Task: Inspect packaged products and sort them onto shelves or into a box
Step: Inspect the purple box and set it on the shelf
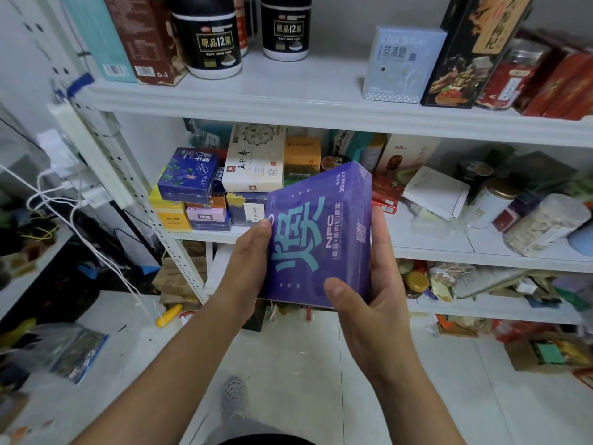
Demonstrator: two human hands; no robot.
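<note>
The left hand (247, 268) and right hand (375, 303) are gripping the purple box (317, 239) by opposite edges, tilted before the middle shelf (481, 255); it is looking stiff, glossy, probably light and slippery.

Purple box (321, 232), teal lettering, tilted, face up, before middle shelf (449, 252)

box (317, 239) held between left hand (247, 268) and right hand (375, 303), in front of the shelving (321, 101); two jars (208, 36) on the shelf above
</note>
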